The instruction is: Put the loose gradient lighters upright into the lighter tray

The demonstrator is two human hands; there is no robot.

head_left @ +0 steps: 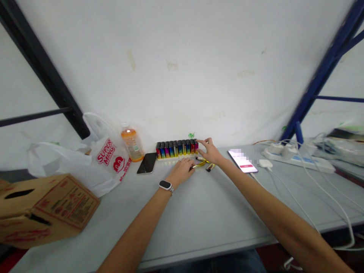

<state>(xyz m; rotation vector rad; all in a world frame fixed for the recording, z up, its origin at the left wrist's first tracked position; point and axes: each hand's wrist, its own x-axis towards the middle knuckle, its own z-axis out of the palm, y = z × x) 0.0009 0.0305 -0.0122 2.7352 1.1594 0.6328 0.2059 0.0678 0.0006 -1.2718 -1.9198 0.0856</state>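
Near tabletop (pixel 196 223) passable; lighter rows (pixel 175 149) bar far side, bottle (pixel 132 146) left.

You're getting flat, fairly bright light from a source that's sitting out of frame. Wall (pixel 184 87) is reading pale grey; your forearms (pixel 256 185) are casting only soft, faint shadows on the table (pixel 187 223), and the space beneath it is falling dark. Lighters (pixel 178 149) are showing small glints. Lit phone (pixel 248 168) is glowing bright, with a pixelated patch covering part of it. Wide lens is splaying the black post (pixel 45 72) and blue post (pixel 315 76). Carton (pixel 66 201) print is going mushy; far-right packages (pixel 344 144) are blurring.
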